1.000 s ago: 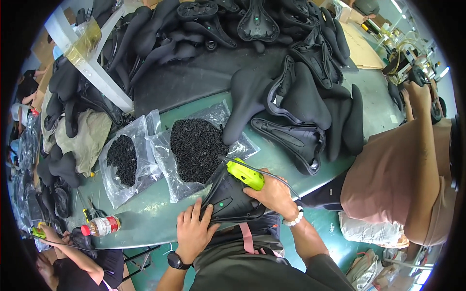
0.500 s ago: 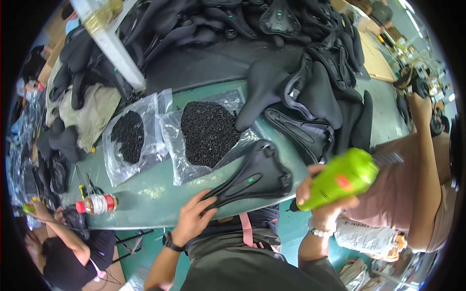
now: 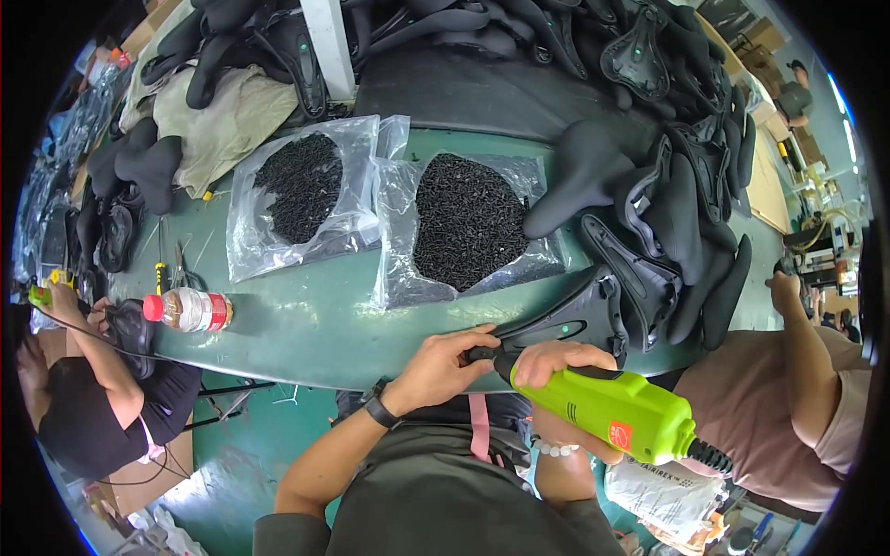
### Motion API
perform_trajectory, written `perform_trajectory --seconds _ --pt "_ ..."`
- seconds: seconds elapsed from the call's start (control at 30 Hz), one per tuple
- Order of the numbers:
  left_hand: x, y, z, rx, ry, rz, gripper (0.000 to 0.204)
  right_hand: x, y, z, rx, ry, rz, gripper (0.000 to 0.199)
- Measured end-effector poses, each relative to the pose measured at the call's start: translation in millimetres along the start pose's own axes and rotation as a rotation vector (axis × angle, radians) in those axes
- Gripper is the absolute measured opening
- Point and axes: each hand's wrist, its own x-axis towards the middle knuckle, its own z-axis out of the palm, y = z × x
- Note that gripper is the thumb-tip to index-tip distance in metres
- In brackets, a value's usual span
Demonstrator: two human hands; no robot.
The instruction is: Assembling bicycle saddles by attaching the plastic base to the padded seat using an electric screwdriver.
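A lime-green electric screwdriver [image 3: 607, 408] with a black cord is in my right hand [image 3: 561, 366], fingers wrapped round its body. Its black front end points left, to the nose of an upturned black bicycle saddle [image 3: 579, 315] at the table's near edge. My left hand [image 3: 440, 371] is closed at that nose, thumb and fingers around it and close to the tool's tip. Where exactly the tip meets the saddle is hidden by my fingers. The saddle's hollow underside faces up, and the screwdriver covers part of its near side.
Two clear bags [image 3: 389, 269] of small black screw-like pieces lie beyond my hands on the green table [image 3: 306, 324]. More saddles [image 3: 593, 176] pile up right and at the back. A red-capped bottle [image 3: 190, 310] lies left. Co-workers sit at left and stand at right [image 3: 751, 408].
My right hand has swung the screwdriver left and down to the saddle's nose. The view has shifted, and my left hand now grips the nose beside the tool's tip.
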Motion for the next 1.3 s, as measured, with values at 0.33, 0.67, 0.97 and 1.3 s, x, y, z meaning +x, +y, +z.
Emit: perform_trajectory --seconds 0.33,0.67,0.97,1.3 --pt "1.2 -6.6 -1.8 0.049 -0.027 0.042 0.035 2.8 7.5 10.4 -0.164 0.029 0.014 0.088" --pt "4.7 -24.5 0.6 0.198 -0.021 0.275 0.038 9.2 14.3 2.3 -0.423 -0.226 0.071 0.052" --pt "-19.2 37.0 -66.0 0.729 -0.103 0.160 0.024 17.7 -42.6 10.9 -0.045 -0.117 -0.086 0.050" --pt "120.0 24.4 -97.9 1.303 0.394 0.304 0.016 9.0 -58.5 4.9 0.067 -0.149 -0.031 0.049"
